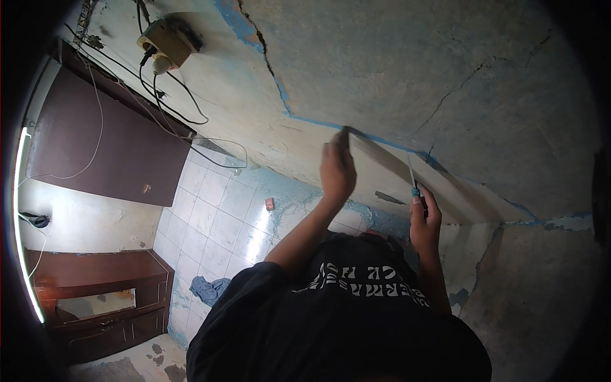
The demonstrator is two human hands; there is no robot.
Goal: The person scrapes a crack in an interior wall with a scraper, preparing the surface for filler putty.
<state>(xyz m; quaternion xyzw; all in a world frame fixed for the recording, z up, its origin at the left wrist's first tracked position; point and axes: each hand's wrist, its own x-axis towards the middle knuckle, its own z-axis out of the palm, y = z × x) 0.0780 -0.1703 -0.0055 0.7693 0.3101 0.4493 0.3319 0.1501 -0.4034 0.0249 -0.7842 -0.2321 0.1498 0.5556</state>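
My left hand (338,167), slightly blurred, grips a dark slim tool (345,137), possibly a scraper, whose upper end meets a blue painted strip (382,140) along the cracked wall (496,102). Its exact shape is too unclear to tell. To the right and lower, my right hand (425,213) holds a green-handled tool (415,191) with a thin metal shank, its tip near the lower edge of the blue strip. Cracks run through the grey plaster around it.
A socket block (167,44) with dangling cables is at upper left. A dark panel (114,134), a lit tube (20,172) and a wooden cabinet (102,274) line the left. A blue cloth (207,288) and small red object (269,204) lie on the tiles (203,204).
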